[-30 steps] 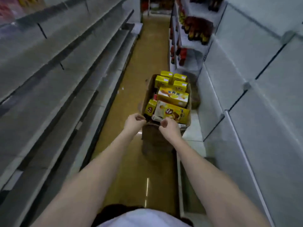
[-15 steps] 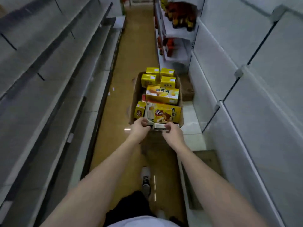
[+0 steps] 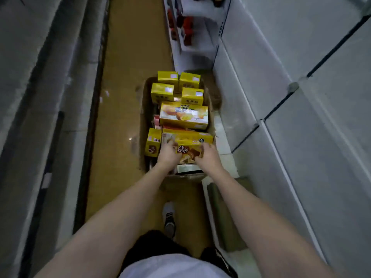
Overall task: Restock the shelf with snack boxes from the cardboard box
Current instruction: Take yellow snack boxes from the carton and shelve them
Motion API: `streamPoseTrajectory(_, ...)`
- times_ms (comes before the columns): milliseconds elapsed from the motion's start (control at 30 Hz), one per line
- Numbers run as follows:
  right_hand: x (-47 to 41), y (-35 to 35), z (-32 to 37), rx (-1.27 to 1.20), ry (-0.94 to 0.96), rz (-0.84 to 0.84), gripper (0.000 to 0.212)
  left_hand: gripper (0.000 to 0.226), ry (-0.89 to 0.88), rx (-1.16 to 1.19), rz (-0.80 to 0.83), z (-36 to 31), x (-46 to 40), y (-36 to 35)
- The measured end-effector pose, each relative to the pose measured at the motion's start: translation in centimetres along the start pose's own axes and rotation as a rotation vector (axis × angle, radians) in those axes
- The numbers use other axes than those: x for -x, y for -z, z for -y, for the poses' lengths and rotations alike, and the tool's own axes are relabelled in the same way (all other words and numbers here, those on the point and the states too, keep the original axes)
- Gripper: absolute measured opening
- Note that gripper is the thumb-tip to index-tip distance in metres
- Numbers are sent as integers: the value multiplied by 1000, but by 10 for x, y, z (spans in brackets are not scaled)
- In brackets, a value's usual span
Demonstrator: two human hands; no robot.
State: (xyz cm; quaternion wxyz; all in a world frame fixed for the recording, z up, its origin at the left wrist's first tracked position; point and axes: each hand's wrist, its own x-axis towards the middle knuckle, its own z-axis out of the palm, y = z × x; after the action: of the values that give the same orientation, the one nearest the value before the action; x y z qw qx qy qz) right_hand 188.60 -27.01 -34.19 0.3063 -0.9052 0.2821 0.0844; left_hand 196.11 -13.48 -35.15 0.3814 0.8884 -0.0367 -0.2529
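An open cardboard box (image 3: 143, 117) stands on the aisle floor ahead of me, full of yellow snack boxes. At its near end lies a long yellow snack box with a brown Q logo (image 3: 189, 140). My left hand (image 3: 168, 155) grips that box's left end and my right hand (image 3: 208, 157) grips its right end. Behind it lies a second long yellow box (image 3: 183, 116), with several small yellow boxes (image 3: 162, 92) at the far end. One small yellow box (image 3: 153, 142) stands just left of my left hand.
Bare grey shelves (image 3: 50, 101) run along the left of the narrow brown-floored aisle. White bare shelves (image 3: 297, 141) line the right, with red products (image 3: 187, 29) on a far unit. My shoe (image 3: 169, 217) is on the floor below the box.
Both hands left the cardboard box's near rim and reached forward onto the long Q snack box. My view tilted further down and came closer to the box.
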Motion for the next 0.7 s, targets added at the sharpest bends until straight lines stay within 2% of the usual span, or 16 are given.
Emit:
streamPoseTrajectory(67, -17, -4, 1, 20, -48, 26, 53, 65, -15, -59, 23, 0, -17, -1)
streamPoseTrajectory(233, -47, -10, 7, -5, -148, 107, 61, 70, 40, -85, 167, 9, -52, -3)
streamPoseTrajectory(300, -54, -9, 11, -36, -169, 110, 51, 71, 41, -84, 163, 15, -63, -6)
streamPoseTrajectory(400, -68, -4, 14, -69, -169, 21, 32, 69, 76, -13, 137, 11, -73, -3)
streamPoseTrajectory(467, -78, 2, 21, -99, -161, -36, 24, 73, 118, 56, 184, 5, -76, 3)
streamPoseTrajectory(567, -92, 16, 42, -70, -121, -24, 21, 76, 148, 91, 261, 2, -79, 9)
streamPoseTrajectory(700, -107, 17, 65, -57, -40, 36, 16, 79, 183, 128, 268, 2, -76, 28)
